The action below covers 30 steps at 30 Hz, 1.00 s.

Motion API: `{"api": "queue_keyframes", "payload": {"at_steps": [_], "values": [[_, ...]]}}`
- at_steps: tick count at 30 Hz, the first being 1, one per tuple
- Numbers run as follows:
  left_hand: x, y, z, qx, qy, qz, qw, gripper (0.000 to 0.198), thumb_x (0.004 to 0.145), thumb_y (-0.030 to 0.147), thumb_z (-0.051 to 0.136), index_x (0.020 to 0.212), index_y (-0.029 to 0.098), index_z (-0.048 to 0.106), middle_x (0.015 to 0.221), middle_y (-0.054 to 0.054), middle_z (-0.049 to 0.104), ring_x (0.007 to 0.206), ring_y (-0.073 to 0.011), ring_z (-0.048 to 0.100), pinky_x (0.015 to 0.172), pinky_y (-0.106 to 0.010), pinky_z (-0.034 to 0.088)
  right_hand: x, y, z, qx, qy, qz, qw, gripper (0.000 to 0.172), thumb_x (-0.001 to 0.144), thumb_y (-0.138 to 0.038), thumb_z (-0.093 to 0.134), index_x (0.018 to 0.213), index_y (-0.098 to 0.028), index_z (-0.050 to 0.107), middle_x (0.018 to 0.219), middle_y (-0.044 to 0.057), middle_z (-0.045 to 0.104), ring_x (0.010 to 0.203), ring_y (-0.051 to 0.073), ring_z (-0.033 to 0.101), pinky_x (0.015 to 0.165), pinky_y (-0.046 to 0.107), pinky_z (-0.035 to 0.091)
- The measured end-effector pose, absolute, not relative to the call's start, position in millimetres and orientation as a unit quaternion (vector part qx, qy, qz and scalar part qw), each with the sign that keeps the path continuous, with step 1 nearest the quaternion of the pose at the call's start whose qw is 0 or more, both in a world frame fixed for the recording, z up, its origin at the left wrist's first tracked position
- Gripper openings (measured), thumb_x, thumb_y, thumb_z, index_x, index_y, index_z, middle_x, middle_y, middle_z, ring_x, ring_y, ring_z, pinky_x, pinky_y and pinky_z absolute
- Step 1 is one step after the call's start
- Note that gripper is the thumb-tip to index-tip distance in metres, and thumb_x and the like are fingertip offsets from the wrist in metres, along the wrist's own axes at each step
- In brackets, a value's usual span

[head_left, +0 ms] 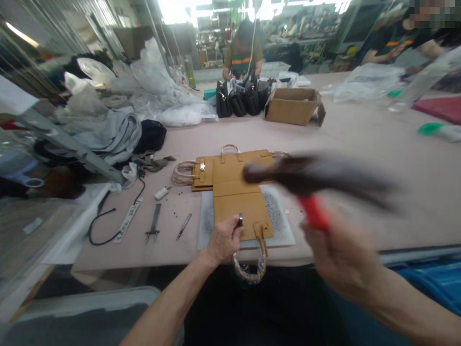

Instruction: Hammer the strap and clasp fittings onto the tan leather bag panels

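My left hand (226, 239) is closed around a short metal punch (240, 220), held upright on a tan leather bag panel (237, 204). The panel lies over a speckled white board (282, 226) close to the table's front edge. A wrapped handle (249, 278) attached to the panel hangs over that edge. Raised at the right, my right hand (342, 250) grips a hammer (313, 211) by its red handle; its dark head is smeared by motion. Behind the panel lie more tan bag pieces (204, 180) with wrapped handles.
Left of the board lie a pronged tool (153, 226), a thin metal rod (184, 227), a small white bottle (162, 193) and a black cord (90, 230). Farther back stand black bags (237, 103) and a cardboard box (291, 108). A person (243, 53) sits across the table (360, 144).
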State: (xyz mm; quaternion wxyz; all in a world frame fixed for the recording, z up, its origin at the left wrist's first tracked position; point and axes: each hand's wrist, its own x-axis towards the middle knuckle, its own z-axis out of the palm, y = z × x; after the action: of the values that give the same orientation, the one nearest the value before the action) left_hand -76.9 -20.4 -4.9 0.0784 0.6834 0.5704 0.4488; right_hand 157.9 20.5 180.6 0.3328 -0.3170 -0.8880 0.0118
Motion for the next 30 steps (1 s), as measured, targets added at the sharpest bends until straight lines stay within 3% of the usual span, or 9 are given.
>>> {"api": "queue_keyframes", "payload": {"at_steps": [4, 8, 12, 18, 22, 24, 26, 28, 30], "values": [[-77, -20, -7, 0.689, 0.573, 0.439, 0.07, 0.014, 0.087, 0.013, 0.055, 0.097, 0.02, 0.061, 0.079, -0.004, 0.071, 0.072, -0.0197, 0.071, 0.065, -0.029, 0.057, 162, 22, 173, -0.311, -0.924, 0.068, 0.213, 0.029, 0.102, -0.032, 0.046, 0.073, -0.026, 0.044, 0.046, -0.004, 0.047, 0.034, 0.013, 0.035, 0.041, 0.031, 0.018], [-78, -21, -7, 0.688, 0.567, 0.446, 0.081, 0.014, 0.088, 0.014, 0.055, 0.1, 0.02, 0.061, 0.084, -0.005, 0.072, 0.077, -0.0199, 0.072, 0.07, -0.03, 0.058, 162, 23, 176, -0.389, -0.852, 0.109, 0.333, 0.03, 0.104, -0.041, 0.039, 0.078, -0.026, 0.045, 0.051, -0.003, 0.047, 0.04, 0.014, 0.041, 0.044, 0.03, 0.027], [-78, -22, -5, 0.682, 0.575, 0.442, 0.094, 0.016, 0.088, 0.014, 0.054, 0.1, 0.02, 0.062, 0.078, -0.003, 0.07, 0.069, -0.0179, 0.07, 0.065, -0.028, 0.056, 165, 27, 161, -0.367, -0.909, 0.13, 0.147, 0.034, 0.101, -0.044, 0.039, 0.073, -0.026, 0.044, 0.048, -0.002, 0.047, 0.038, 0.014, 0.031, 0.045, 0.033, 0.016], [-78, -23, -2, 0.683, 0.567, 0.45, 0.098, 0.01, 0.089, 0.016, 0.056, 0.097, 0.019, 0.061, 0.085, -0.005, 0.072, 0.079, -0.0185, 0.072, 0.073, -0.028, 0.058, 194, 66, 117, -0.518, -0.781, 0.322, 0.134, 0.04, 0.1, -0.053, 0.035, 0.073, -0.024, 0.045, 0.056, -0.003, 0.047, 0.047, 0.013, 0.043, 0.046, 0.027, 0.031], [-78, -26, 4, 0.676, 0.564, 0.457, 0.131, 0.013, 0.093, 0.02, 0.057, 0.105, 0.019, 0.062, 0.088, -0.004, 0.072, 0.079, -0.0165, 0.071, 0.075, -0.027, 0.057, 217, 100, 69, -0.637, -0.697, 0.319, 0.082, 0.03, 0.097, -0.038, 0.037, 0.072, -0.024, 0.046, 0.055, -0.002, 0.045, 0.043, 0.015, 0.043, 0.045, 0.029, 0.037], [-78, -27, 6, 0.67, 0.566, 0.457, 0.147, 0.012, 0.095, 0.022, 0.059, 0.106, 0.019, 0.063, 0.089, -0.004, 0.072, 0.08, -0.016, 0.07, 0.076, -0.027, 0.056, 222, 108, 52, -0.641, -0.715, 0.265, 0.092, 0.022, 0.094, -0.031, 0.043, 0.076, -0.021, 0.052, 0.066, 0.006, 0.056, 0.057, 0.021, 0.055, 0.057, 0.035, 0.046], [-78, -28, 6, 0.666, 0.568, 0.46, 0.148, 0.008, 0.095, 0.021, 0.06, 0.102, 0.019, 0.063, 0.089, -0.003, 0.071, 0.082, -0.0159, 0.069, 0.077, -0.026, 0.055, 217, 106, 43, -0.619, -0.744, 0.214, 0.128, 0.015, 0.091, -0.028, 0.05, 0.091, -0.017, 0.061, 0.094, 0.017, 0.066, 0.088, 0.03, 0.064, 0.079, 0.045, 0.051], [-78, -28, 6, 0.663, 0.571, 0.463, 0.141, 0.006, 0.094, 0.018, 0.061, 0.099, 0.019, 0.064, 0.089, -0.003, 0.071, 0.084, -0.016, 0.069, 0.078, -0.026, 0.055, 201, 97, 40, -0.546, -0.798, 0.17, 0.19, 0.025, 0.092, -0.028, 0.052, 0.11, -0.015, 0.063, 0.121, 0.021, 0.063, 0.115, 0.034, 0.057, 0.098, 0.05, 0.045], [-78, -29, 4, 0.662, 0.573, 0.462, 0.14, 0.007, 0.093, 0.016, 0.061, 0.099, 0.019, 0.065, 0.09, -0.003, 0.071, 0.085, -0.0157, 0.07, 0.079, -0.026, 0.055, 178, 84, 39, -0.424, -0.858, 0.155, 0.244, 0.029, 0.096, -0.028, 0.051, 0.119, -0.016, 0.062, 0.129, 0.018, 0.061, 0.121, 0.032, 0.054, 0.105, 0.049, 0.041]]}}
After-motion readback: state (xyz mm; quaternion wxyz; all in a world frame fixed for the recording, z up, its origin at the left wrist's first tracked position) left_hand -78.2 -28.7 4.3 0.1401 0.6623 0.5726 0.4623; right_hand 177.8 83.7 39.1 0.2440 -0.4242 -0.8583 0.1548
